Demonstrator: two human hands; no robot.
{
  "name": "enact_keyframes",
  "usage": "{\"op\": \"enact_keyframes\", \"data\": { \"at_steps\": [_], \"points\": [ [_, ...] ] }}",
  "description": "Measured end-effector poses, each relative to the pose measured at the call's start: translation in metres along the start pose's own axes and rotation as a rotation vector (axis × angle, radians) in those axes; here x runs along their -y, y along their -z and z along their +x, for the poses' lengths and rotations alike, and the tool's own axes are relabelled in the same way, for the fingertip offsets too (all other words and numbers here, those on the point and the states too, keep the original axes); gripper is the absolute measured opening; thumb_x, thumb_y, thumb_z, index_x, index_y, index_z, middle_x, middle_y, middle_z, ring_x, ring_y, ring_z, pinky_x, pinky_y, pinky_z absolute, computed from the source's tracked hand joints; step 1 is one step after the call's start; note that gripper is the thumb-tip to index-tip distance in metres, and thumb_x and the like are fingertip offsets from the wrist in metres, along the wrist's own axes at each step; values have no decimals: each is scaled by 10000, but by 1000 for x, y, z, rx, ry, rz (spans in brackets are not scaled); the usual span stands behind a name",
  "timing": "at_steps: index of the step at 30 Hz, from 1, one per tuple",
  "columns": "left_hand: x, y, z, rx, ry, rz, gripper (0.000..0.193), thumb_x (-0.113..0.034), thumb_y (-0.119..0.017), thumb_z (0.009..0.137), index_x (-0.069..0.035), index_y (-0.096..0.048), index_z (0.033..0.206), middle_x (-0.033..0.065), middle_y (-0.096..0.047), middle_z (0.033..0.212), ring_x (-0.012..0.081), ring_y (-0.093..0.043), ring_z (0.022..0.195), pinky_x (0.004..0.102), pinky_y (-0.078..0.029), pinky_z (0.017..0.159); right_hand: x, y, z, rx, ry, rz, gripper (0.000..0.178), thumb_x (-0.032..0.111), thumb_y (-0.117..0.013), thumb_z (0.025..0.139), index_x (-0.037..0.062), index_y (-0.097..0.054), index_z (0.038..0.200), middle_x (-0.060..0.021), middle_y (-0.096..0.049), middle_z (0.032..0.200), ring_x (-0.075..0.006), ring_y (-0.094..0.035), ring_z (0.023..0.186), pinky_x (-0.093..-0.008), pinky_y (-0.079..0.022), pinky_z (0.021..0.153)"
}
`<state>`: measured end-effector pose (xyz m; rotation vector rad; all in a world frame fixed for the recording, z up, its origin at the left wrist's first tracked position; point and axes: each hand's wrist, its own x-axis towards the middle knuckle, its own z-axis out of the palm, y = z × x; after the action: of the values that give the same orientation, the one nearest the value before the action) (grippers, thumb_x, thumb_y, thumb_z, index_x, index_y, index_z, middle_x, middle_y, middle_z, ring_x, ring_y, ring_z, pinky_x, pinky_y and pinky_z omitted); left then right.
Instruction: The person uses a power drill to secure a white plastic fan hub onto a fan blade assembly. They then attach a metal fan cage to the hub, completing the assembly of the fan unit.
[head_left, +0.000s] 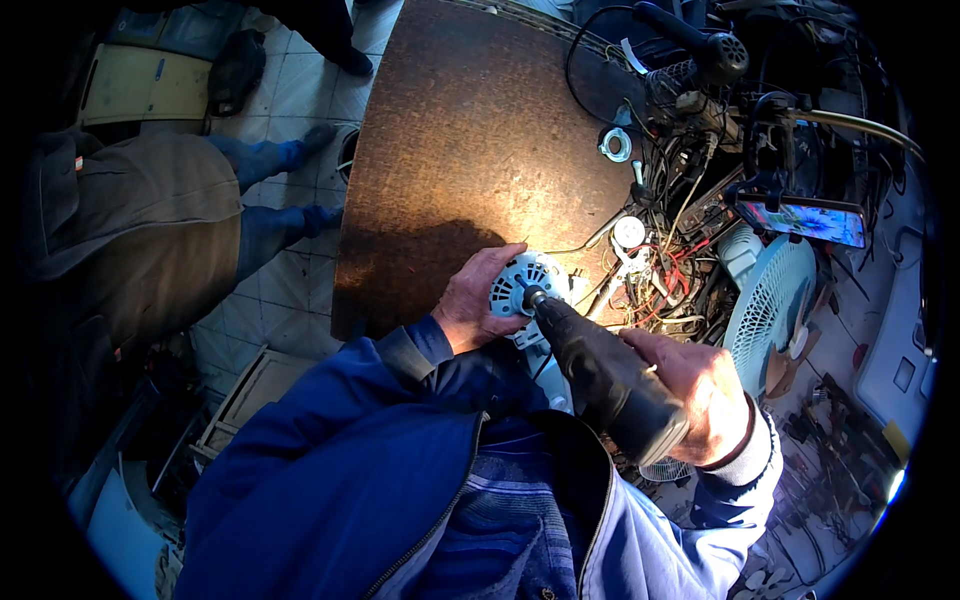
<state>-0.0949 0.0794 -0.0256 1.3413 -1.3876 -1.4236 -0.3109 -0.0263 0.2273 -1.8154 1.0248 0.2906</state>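
Motor housing (527,283) under left hand (475,300)

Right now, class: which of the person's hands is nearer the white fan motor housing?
Left. The left hand grips the white fan motor housing; the right hand holds the black power tool farther back.

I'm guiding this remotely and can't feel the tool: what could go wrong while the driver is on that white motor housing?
The left hand steadies the white motor housing close to the tip of the black power driver; a slip could hit the fingers. The housing sits near the table edge and might slide off. Loose wires nearby could snag.
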Motion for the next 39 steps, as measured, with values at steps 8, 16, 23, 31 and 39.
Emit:
{"op": "enact_keyframes", "data": {
  "at_steps": [8, 16, 23, 31, 39],
  "points": [
    [1, 0, 0, -20, -22, 44, 912, -191, -920, 672, -40, -529, 1482, 210, -628, 1361, 377, -633, 1269, 443, -514, 1096, -7, 20, -6, -6, 174, -124, 627, 296, -840, 790, -62, -666, 1274, -202, -768, 991, -378, -762, 813, -432, -604, 736],
    [-7, 3, -6, -22, 79, 114, 939, -163, -955, 641, -69, -531, 1473, 182, -640, 1360, 354, -644, 1253, 436, -528, 1072, -79, -29, -81, -560, -82, 7, 342, 81, -819, 799, 70, -762, 1136, -104, -776, 950, -248, -772, 801, -353, -622, 717],
    [-11, -4, 1, 27, -2, 170, 945, -114, -943, 658, -35, -495, 1486, 200, -631, 1347, 345, -645, 1237, 427, -529, 1063, -179, -155, -64, -876, -137, 1424, 610, -46, -726, 851, -39, -544, 1433, -226, -706, 1196, -266, -721, 851, -375, -623, 751],
    [-21, 1, -1, 64, 91, 269, 980, -159, -948, 660, -43, -480, 1513, 214, -627, 1360, 345, -637, 1261, 423, -514, 1086, -215, -213, -50, -850, -64, 1601, 624, -36, -650, 891, -48, -498, 1497, -255, -701, 1217, -267, -702, 815, -356, -599, 720],
    [-22, -5, 1, 76, 8, 254, 958, -116, -941, 668, -44, -493, 1513, 180, -598, 1366, 324, -632, 1226, 410, -518, 1062, -155, -168, -120, -465, -322, 1469, 611, 101, -772, 893, -91, -528, 1419, -180, -743, 1046, -195, -657, 662, -292, -539, 606]
  ]
}}
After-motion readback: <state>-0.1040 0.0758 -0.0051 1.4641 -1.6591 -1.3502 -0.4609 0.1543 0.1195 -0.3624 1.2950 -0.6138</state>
